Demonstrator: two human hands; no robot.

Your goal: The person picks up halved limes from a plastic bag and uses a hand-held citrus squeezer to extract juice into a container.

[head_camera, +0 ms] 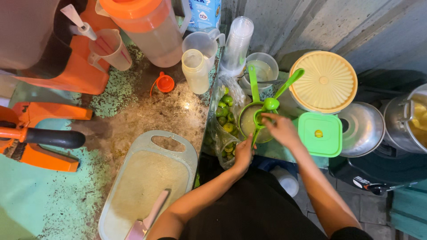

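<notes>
Two bare hands work at the right edge of a worn, speckled bench (147, 111), and the scene runs from orange gear at the far left to steel pots at the far right. An orange press with a black handle (49, 138) sits at the left edge. Near the middle of the bench lies a pale cutting board (147, 173), with a knife (144, 224) resting on its lower part. Behind it stand an orange-lidded pitcher (151, 29), a small orange cap (165, 83) and a cloudy plastic bottle (195, 71). Just past the bench edge hangs a clear bag of small green limes (227, 120). The left hand (243, 155) has its fingers wrapped around the lower handle of a green hand squeezer (260, 118), gripping it beside the bag. The squeezer sits over a round bowl of pale juice (249, 126), its two long handles spread apart and pointing up. The right hand (280, 129) has its fingers pinched narrowly at the squeezer's cup; whether they hold anything cannot be told. Right of it lie a green square lid (320, 135), a round cream lid (327, 80) and a steel lid (362, 129), then a steel pot (400, 124).
</notes>
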